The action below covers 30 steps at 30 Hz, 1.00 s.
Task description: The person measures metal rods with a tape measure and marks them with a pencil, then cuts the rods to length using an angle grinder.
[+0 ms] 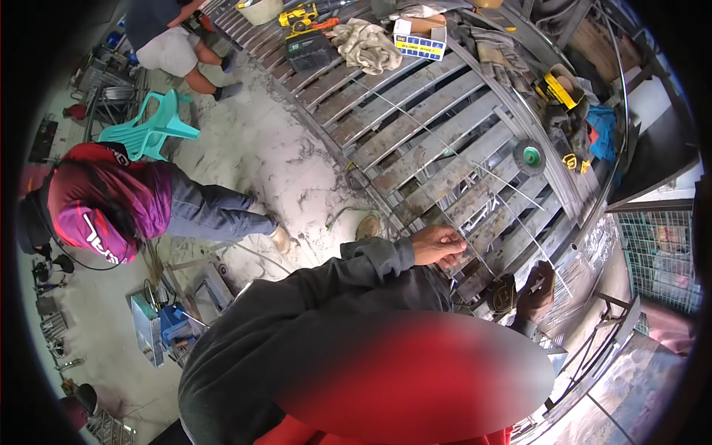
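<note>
My left hand point(436, 246) is over the near edge of a slatted metal table point(423, 104), its fingers curled together in a pinch. A thin metal rod point(478, 256) passes at its fingertips. Further right, my right hand point(535, 291) is closed with the fingers bent up; a small pale thing shows by its fingers, too small to name. Beside that hand is a dark rounded object with yellowish marks point(501, 294), which looks like a tape measure. Long thin rods point(512, 191) lie across the slats, with several short bright metal pieces point(486, 213) near my left hand.
A green-centred grinding disc point(531, 156), a blind rivet box point(420, 38), a cloth point(365, 46), a black battery charger point(310, 50) and a yellow drill point(298, 14) lie on the table. Left are a teal chair point(152, 126) and a person in a purple-red shirt point(111, 196); another stands behind.
</note>
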Each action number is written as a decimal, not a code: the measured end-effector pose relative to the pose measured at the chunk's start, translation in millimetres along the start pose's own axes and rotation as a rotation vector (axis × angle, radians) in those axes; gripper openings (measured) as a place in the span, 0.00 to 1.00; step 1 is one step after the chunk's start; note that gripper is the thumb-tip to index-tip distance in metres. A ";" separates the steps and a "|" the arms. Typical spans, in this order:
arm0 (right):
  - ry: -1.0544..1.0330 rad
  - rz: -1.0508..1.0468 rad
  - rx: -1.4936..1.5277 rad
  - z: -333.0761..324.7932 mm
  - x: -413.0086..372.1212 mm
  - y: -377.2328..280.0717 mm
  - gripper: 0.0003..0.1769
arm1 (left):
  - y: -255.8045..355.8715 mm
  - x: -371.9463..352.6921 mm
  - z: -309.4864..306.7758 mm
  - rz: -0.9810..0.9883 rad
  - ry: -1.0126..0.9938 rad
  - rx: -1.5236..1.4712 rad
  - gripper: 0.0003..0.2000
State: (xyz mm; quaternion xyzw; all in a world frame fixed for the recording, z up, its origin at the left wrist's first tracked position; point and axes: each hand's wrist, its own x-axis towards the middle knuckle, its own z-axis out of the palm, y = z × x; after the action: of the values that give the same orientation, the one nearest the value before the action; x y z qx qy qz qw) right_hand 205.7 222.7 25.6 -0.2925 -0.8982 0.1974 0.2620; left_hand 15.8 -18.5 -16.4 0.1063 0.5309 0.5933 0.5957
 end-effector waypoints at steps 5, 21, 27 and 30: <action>-0.279 0.000 0.350 -4.4 -1.4 -89.1 0.11 | 14.8 -13.0 15.3 0.157 -0.072 0.093 0.19; -0.335 0.088 0.827 4.2 22.2 -166.4 0.29 | 47.0 -16.3 -16.9 0.388 0.255 -0.318 0.16; -0.500 0.202 1.088 14.0 26.6 -177.1 0.34 | 65.9 -35.4 -21.5 0.342 0.284 -0.315 0.18; -0.499 0.214 1.069 14.9 22.1 -182.0 0.36 | 69.6 -40.6 -19.1 0.351 0.280 -0.315 0.19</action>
State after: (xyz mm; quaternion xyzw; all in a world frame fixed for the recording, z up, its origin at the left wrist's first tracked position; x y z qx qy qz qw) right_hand 104.9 96.9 114.1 -0.1538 -0.6745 0.7098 0.1328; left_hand -29.2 -42.3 48.9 0.0198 0.4827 0.7717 0.4136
